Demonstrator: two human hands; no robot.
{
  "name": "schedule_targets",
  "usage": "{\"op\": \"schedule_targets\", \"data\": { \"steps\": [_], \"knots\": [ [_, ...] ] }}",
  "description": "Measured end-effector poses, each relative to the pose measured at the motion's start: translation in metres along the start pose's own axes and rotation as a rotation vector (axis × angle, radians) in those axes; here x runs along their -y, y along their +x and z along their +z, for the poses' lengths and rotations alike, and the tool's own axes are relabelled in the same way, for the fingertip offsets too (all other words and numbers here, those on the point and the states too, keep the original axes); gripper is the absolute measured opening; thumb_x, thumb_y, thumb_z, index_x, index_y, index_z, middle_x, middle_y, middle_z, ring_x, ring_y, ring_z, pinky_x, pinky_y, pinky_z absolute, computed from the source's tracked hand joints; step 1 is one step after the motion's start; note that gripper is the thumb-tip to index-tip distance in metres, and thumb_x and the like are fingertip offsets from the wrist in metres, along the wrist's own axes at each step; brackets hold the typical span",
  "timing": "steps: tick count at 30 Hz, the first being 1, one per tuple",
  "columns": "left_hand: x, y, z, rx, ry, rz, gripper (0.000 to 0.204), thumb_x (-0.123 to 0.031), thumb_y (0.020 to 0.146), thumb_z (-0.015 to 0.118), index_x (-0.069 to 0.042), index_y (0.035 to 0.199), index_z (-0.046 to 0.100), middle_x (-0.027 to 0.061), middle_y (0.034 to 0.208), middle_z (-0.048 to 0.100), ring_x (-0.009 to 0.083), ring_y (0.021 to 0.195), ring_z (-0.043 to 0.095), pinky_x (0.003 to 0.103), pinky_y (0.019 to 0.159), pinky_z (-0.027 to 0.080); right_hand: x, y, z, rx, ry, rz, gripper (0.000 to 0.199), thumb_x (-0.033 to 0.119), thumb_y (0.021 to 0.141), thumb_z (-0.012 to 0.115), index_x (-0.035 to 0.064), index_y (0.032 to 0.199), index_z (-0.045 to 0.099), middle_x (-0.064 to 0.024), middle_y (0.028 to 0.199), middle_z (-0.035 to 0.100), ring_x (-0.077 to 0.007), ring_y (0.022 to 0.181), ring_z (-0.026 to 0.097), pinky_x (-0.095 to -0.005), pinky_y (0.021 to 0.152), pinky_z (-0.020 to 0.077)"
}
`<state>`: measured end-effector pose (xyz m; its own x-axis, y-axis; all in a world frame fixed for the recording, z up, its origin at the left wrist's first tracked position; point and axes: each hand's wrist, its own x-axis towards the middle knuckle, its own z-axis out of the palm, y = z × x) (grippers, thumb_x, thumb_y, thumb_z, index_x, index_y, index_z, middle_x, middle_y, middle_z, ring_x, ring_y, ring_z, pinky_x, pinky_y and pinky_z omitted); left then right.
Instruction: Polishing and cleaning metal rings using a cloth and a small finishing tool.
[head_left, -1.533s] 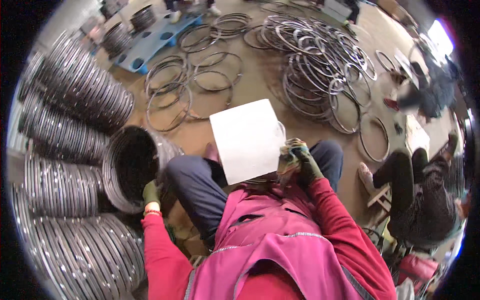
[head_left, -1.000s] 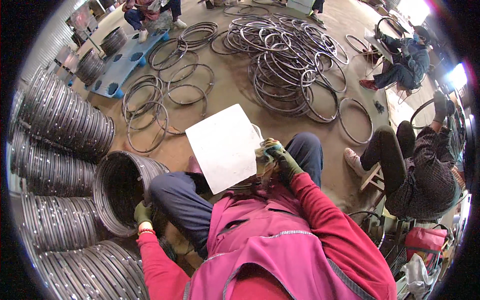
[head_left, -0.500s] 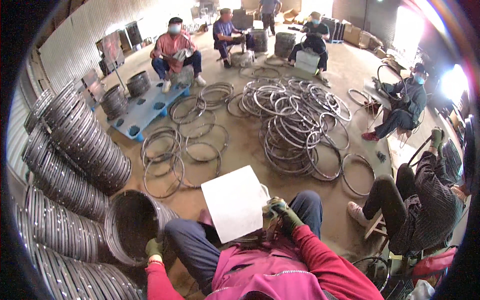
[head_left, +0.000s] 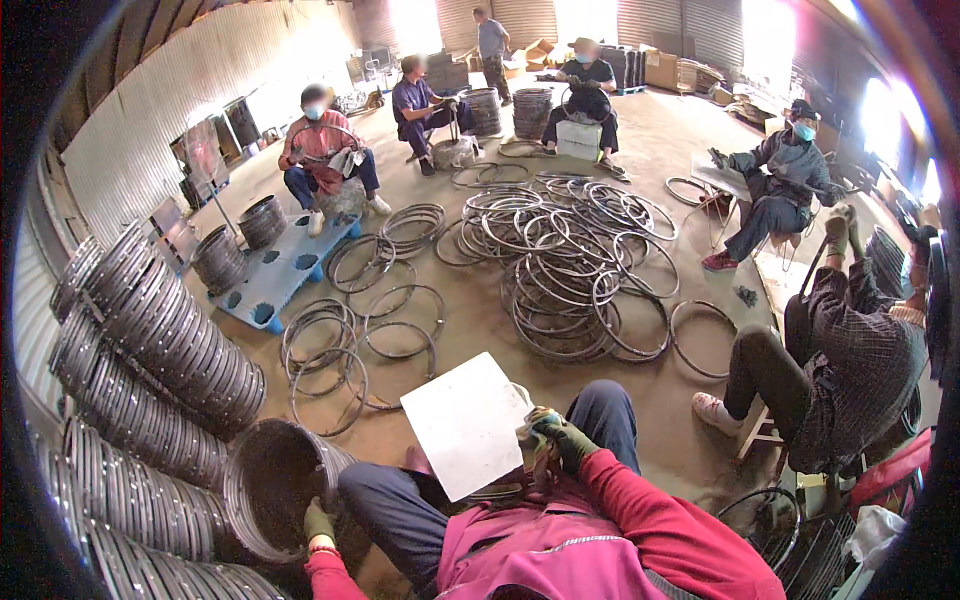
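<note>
I see my right hand (head_left: 560,437), in a dark green glove, raised over my lap with its fingers (head_left: 548,420) curled tight around the right edge of a flat white board (head_left: 468,425). The board sits tilted above my knees, its face turned up toward the camera and its far corner pointing out at the floor (head_left: 690,405).

My left hand (head_left: 318,522), also gloved, is down at my left side. Its fingers rest on the lower rim of a stack of metal rings (head_left: 275,485) lying on its side with its dark opening toward me; I cannot tell whether they grip the rim or only touch it.

Long rows of the same rings (head_left: 165,345) are banked up along my left. Ahead on the floor, loose hoops (head_left: 570,265) lie in a wide overlapping heap, with a blue pallet (head_left: 280,275) to their left.

Several people sit around the heap, and one in a checked shirt (head_left: 850,365) sits just to my right, arms lifted.
</note>
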<state>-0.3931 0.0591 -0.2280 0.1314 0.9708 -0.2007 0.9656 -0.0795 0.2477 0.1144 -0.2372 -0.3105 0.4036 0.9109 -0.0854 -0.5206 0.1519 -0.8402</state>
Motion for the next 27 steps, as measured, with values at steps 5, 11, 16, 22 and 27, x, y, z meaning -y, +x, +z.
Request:
{"op": "schedule_targets", "data": {
  "steps": [5,11,16,22,27],
  "knots": [
    [-0.030,-0.024,-0.044,-0.112,-0.237,0.133,0.058,-0.014,0.069,0.071,-0.001,0.121,0.048,0.0208,0.119,0.053,0.0343,0.111,0.051,0.039,0.091,0.041,0.007,0.044,0.016,0.359,-0.383,-0.814,0.031,0.010,0.078,0.058,0.0052,0.108,0.055,-0.0082,0.102,0.059,-0.0224,0.093,0.058,-0.0355,0.082,0.0468],
    [-0.069,-0.012,-0.067,-0.154,-0.576,0.217,0.055,-0.011,0.075,0.068,0.004,0.123,0.045,0.0199,0.124,0.050,0.0281,0.116,0.048,0.034,0.097,0.036,0.062,-0.003,0.067,0.137,0.556,0.157,0.031,0.011,0.082,0.056,0.0029,0.112,0.053,-0.0125,0.108,0.059,-0.0241,0.100,0.057,-0.0375,0.086,0.0466],
    [-0.120,0.005,-0.069,-0.003,-0.718,0.340,0.048,-0.010,0.075,0.068,0.002,0.118,0.051,0.0182,0.114,0.057,0.0257,0.105,0.055,0.033,0.090,0.042,0.099,0.017,0.074,-0.229,0.505,0.194,0.030,0.027,0.088,0.049,0.0073,0.110,0.055,-0.0127,0.112,0.057,-0.0255,0.104,0.055,-0.0401,0.092,0.0436],
    [-0.201,0.019,-0.032,0.047,-0.588,0.580,0.045,-0.015,0.073,0.069,0.000,0.112,0.054,0.0177,0.107,0.059,0.0269,0.095,0.058,0.034,0.081,0.046,0.127,0.056,0.020,-0.122,0.627,-0.066,0.029,0.030,0.089,0.051,0.0066,0.104,0.058,-0.0083,0.098,0.061,-0.0245,0.089,0.058,-0.0378,0.083,0.0467],
    [-0.282,0.023,0.018,0.102,-0.444,0.757,0.050,-0.026,0.074,0.068,-0.002,0.116,0.053,0.0186,0.095,0.062,0.0217,0.072,0.062,0.033,0.063,0.050,0.158,0.048,0.008,-0.325,0.672,-0.151,0.029,0.031,0.089,0.051,0.0075,0.103,0.058,-0.0076,0.096,0.061,-0.0242,0.088,0.058,-0.0371,0.082,0.0466]
  ]
}}
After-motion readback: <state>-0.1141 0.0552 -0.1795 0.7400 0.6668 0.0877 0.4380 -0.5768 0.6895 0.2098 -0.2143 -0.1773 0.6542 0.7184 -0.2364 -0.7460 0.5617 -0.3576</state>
